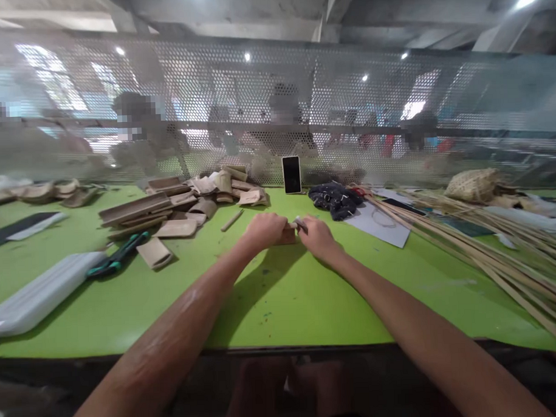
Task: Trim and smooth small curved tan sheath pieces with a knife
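Note:
My left hand (265, 230) is closed on a small brown bamboo piece (287, 237), pressed down on the green table (299, 299). Just to its right, my right hand (319, 234) grips a slim tool (301, 225), grey at the end that shows. That tool meets or nearly meets the bamboo between my two hands; its kind is too small to make out. A short bamboo stick (231, 220) lies left of my left hand. Beyond my right hand sits a bundle of dark cloth (335, 199).
Curved bamboo pieces (177, 206) are heaped at the left. Nearer are a green-and-black tool (118, 256) and a white wrapped package (48, 292). A phone (292, 174) stands against the perforated screen (237, 88). Long bamboo strips (484, 250) spread over the right side, beside white paper (374, 222).

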A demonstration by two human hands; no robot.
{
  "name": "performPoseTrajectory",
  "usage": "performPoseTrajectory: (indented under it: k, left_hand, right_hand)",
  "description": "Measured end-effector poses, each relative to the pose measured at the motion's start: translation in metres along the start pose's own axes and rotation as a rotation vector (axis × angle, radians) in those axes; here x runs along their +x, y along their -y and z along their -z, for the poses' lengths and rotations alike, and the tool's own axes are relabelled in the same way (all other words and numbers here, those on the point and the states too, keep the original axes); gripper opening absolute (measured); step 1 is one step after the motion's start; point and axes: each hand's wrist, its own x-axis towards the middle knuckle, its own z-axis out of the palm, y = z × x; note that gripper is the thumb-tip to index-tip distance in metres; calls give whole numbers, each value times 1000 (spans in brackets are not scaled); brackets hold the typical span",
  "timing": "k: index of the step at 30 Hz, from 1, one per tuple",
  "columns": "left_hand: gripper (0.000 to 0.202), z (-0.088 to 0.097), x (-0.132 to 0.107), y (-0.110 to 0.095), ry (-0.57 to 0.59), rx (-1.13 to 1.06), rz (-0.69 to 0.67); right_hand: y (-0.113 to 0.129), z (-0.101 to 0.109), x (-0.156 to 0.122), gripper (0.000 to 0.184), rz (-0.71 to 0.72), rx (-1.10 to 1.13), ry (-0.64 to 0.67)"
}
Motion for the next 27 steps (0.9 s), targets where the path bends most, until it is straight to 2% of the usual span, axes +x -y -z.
performPoseTrajectory:
  k: [5,10,14,19,24,27]
  left_hand:
    - [45,-2,-1,0,-9,-38,-19]
    - [41,-3,-1,1,-16,-7,1]
    - [43,-5,1,3,-25,-19,-19]
    - [42,-4,0,3,-37,-13,-11]
    - [40,-3,0,2,-21,-42,-16]
    - [42,-2,-1,2,-38,-40,-3]
  right_hand:
    - [2,0,2,17,43,-23,-89]
    - [1,0,1,18,5,-40,39]
    - [2,2,2,18,49,5,-8]
    - [6,4,5,20,-41,24,105]
    - [6,6,7,20,-13,33,87]
    - [4,6,8,21,-45,0,146]
